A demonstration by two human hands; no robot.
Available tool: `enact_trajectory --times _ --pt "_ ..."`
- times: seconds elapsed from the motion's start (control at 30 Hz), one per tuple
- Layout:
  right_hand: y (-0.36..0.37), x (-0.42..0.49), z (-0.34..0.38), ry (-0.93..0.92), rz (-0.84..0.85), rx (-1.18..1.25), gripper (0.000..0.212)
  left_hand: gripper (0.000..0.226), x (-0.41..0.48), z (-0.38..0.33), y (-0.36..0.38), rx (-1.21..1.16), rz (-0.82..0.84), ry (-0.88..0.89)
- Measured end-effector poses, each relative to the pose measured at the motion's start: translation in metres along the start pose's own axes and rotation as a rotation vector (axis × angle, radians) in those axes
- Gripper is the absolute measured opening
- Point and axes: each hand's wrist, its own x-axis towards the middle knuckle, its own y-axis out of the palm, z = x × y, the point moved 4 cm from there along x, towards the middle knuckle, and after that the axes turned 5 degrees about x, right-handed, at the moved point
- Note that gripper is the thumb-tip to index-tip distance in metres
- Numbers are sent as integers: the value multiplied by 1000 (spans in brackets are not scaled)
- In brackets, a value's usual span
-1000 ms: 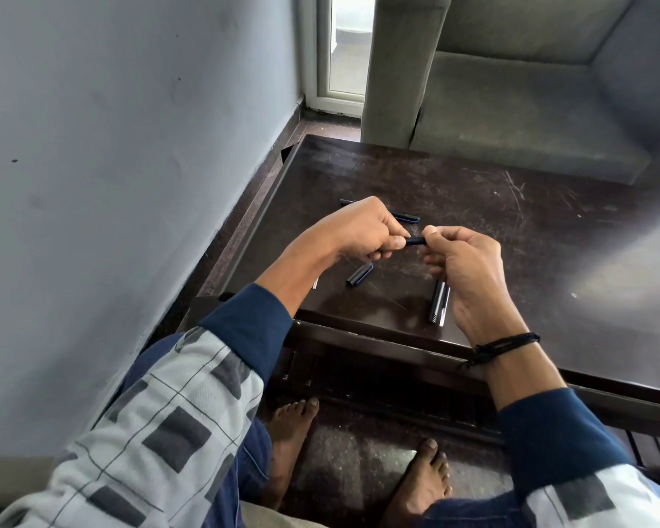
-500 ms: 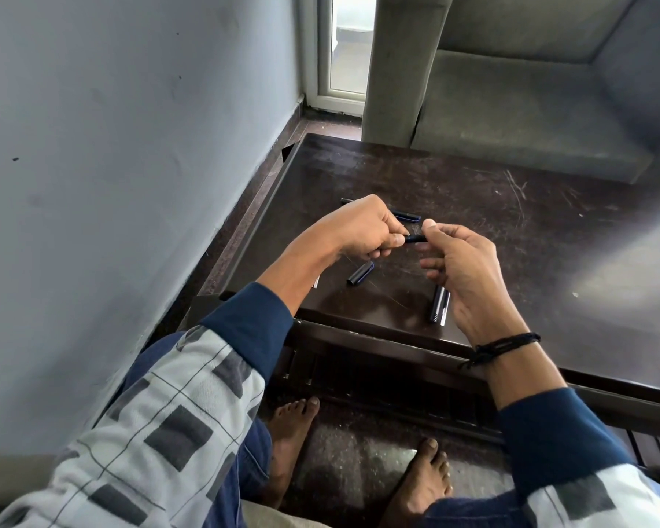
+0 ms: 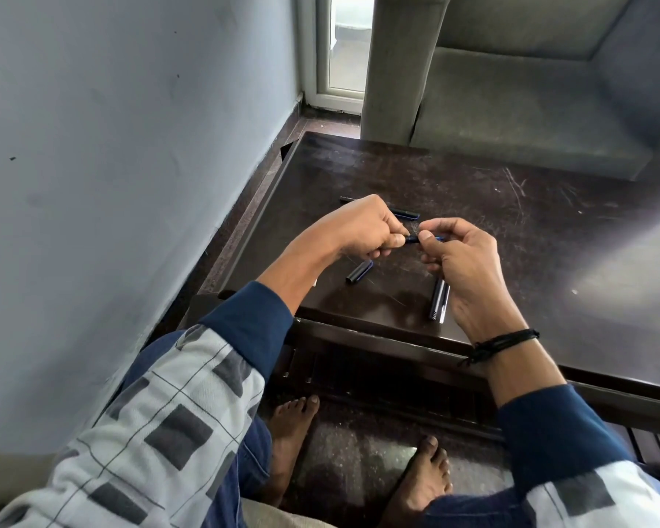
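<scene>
A pen barrel and a pen cap lie near the front edge of the dark table. Above them, the left hand and right hand each pinch an end of a slim blue pen part; another pen lies behind.

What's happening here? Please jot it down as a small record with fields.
held: a thin dark pen piece, pinched at both ends
left hand: grips one end
right hand: pinches the other end
surface: dark scratched table
loose on table: short cap, two tubes side by side, a pen behind the left hand
behind: grey sofa
</scene>
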Motion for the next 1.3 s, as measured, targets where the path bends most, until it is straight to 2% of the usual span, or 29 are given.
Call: enact_trajectory --times 0.17,0.3,0.4,0.53,0.67,0.77,0.87,1.0,1.3 --pt "1 -1 -1 27 -34 38 5 24 1 1 0 -21 -11 -13" --pt "0 -2 -1 58 -64 46 13 23 1 0 0 2 -6 -6" --pt "-1 -4 2 18 -66 18 2 23 1 -1 1 14 -2 3" --pt "0 -5 6 -18 -52 -3 12 23 1 0 1 6 -4 2" --pt "0 -2 3 18 -58 34 4 23 2 0 0 -7 -17 -2" --pt "1 -1 -1 61 -63 45 16 23 2 1 1 7 -16 -1" --pt "1 -3 0 37 -67 14 2 24 1 -1 3 36 -9 14" --pt "1 -4 3 -4 -53 4 11 24 1 -3 3 32 -2 21" --pt "2 -4 2 26 -61 43 7 24 2 -3 2 16 -12 13"
